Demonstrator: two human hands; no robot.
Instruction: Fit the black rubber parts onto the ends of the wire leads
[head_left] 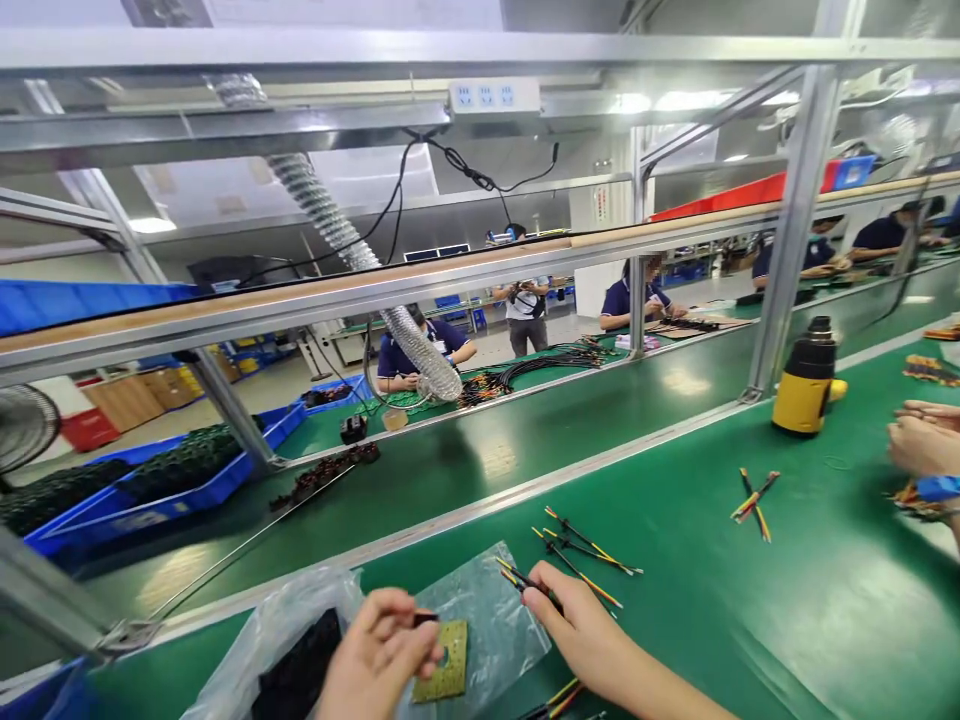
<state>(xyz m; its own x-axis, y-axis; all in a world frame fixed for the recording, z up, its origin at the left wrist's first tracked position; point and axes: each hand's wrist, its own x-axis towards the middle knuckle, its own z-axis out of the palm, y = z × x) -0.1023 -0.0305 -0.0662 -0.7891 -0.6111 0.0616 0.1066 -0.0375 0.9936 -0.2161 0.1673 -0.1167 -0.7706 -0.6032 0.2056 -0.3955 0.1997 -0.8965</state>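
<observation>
My left hand [382, 650] is curled, pinching a small black piece [424, 619] between thumb and fingertips, just above a yellowish perforated card [444, 668] lying on a clear plastic bag [491, 625]. My right hand [581, 630] rests on the green bench mat [750, 620], its fingers closed on a thin black wire with yellow and red leads [525, 580]. More such wires [589, 548] lie loose just beyond it. A second clear bag [289, 640] with dark parts sits to the left of my left hand.
A small bunch of coloured wires [756, 497] lies farther right. A yellow and black heat gun [806, 380] stands upright at the back right. Another person's hands [922, 440] work at the right edge. A green conveyor belt [525, 440] runs behind, with blue bins [150, 490] and other workers beyond.
</observation>
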